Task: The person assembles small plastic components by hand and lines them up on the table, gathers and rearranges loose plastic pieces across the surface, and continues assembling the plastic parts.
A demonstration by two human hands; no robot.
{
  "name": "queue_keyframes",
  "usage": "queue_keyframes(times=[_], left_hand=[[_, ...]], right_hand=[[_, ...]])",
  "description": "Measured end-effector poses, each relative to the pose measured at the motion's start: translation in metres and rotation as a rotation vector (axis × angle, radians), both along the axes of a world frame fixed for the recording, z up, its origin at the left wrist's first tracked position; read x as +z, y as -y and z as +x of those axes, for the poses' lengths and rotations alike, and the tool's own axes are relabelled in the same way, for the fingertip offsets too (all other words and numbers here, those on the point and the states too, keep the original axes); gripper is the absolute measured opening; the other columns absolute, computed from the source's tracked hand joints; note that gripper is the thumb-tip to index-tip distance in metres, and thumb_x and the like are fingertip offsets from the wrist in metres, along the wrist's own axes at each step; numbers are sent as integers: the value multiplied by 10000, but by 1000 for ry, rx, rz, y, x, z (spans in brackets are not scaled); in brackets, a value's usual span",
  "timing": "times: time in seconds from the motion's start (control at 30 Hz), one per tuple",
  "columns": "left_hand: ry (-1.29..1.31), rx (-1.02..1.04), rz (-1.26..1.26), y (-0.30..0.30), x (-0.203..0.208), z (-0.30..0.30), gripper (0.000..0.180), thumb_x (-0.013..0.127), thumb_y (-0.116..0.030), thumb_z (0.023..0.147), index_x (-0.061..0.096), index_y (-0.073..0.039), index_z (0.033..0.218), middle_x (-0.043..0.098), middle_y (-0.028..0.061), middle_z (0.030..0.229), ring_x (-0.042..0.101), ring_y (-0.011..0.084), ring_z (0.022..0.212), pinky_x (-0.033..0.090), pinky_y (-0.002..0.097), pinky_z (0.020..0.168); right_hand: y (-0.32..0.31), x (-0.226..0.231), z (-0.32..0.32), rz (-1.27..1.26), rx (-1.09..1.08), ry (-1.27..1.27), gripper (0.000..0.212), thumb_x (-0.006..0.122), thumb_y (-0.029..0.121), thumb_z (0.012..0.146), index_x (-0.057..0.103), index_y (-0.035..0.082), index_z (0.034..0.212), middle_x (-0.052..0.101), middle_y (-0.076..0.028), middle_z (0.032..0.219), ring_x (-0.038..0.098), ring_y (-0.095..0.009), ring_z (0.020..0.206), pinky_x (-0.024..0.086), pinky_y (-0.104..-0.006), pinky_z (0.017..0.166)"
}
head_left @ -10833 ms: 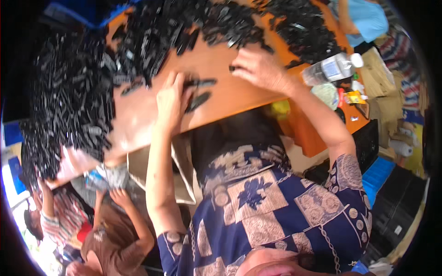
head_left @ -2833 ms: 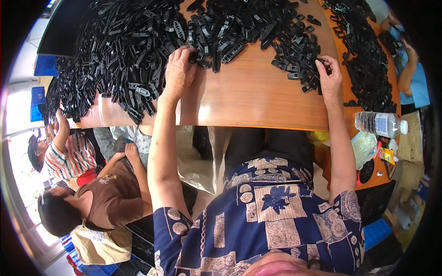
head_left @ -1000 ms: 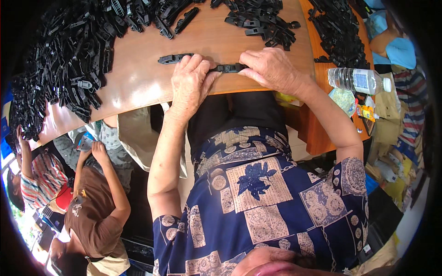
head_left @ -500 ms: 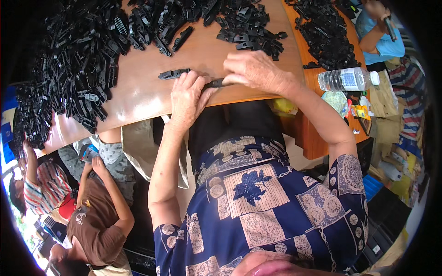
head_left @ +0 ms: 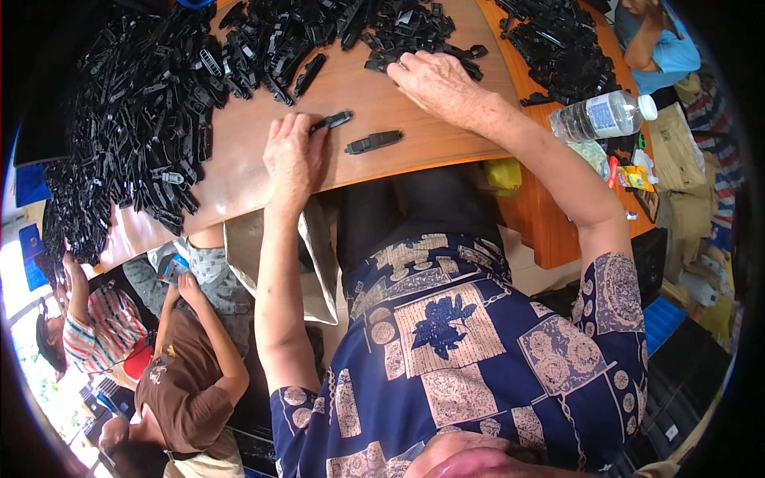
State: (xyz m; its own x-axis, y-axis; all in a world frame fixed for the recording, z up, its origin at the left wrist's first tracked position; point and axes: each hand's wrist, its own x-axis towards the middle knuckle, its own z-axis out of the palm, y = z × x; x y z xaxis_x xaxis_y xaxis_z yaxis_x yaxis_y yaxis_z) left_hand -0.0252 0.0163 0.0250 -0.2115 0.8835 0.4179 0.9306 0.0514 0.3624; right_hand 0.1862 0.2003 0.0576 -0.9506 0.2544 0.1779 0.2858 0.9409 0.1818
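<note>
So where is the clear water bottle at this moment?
In the head view, the water bottle lies on its side at the right end of the wooden table, beyond the right forearm and just below a pile of black plastic parts.

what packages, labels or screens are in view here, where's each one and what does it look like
Water bottle: lying at the table's right edge; clear plastic, white cap, blue and white label band.
Small packets: just below the bottle, beside the table; yellow, red and green wrappers.
Blue panel: far left edge; flat, too blurred to tell more.

right hand moved off to black parts pile, one black part left lying alone
</note>
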Motion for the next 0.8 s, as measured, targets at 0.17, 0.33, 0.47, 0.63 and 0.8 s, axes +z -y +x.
queue_keyframes(times=[0.17,0.33,0.47,0.63,0.8], left_hand=[[63,-102,-23,-20,-1,19,173,743,-136,822,675,-85,972,664,76,934,605,308,911,507,399,798],[172,-74,29,-9,-5,17,221,745,-102,825,677,-74,1034,653,93,999,613,322,956,507,407,834],[199,-108,44,-7,-4,14,233,763,-96,807,676,-75,1022,639,76,1017,602,320,958,510,411,836],[217,-109,55,-7,-9,12,217,760,-94,808,677,-79,1009,640,76,1012,603,316,957,510,408,828],[235,-96,61,-7,-8,13,193,755,-94,812,679,-77,988,641,73,1006,606,309,952,512,404,819]], right_hand=[[14,14,-4,-436,-155,-7,213,634,236,949,576,64,1060,670,-166,960,685,-361,919,557,-465,748],[-5,20,14,-396,110,-127,228,587,110,954,618,115,1181,661,-144,991,683,-338,930,563,-437,761],[-10,24,11,-284,197,144,316,573,39,924,616,134,1223,650,-111,1021,683,-312,950,564,-410,778],[-25,19,9,-352,303,144,158,645,173,915,617,89,1045,641,-104,929,670,-308,899,543,-428,744],[-22,14,11,-428,166,130,247,678,293,913,610,57,938,634,-102,879,662,-320,845,531,-439,730]])
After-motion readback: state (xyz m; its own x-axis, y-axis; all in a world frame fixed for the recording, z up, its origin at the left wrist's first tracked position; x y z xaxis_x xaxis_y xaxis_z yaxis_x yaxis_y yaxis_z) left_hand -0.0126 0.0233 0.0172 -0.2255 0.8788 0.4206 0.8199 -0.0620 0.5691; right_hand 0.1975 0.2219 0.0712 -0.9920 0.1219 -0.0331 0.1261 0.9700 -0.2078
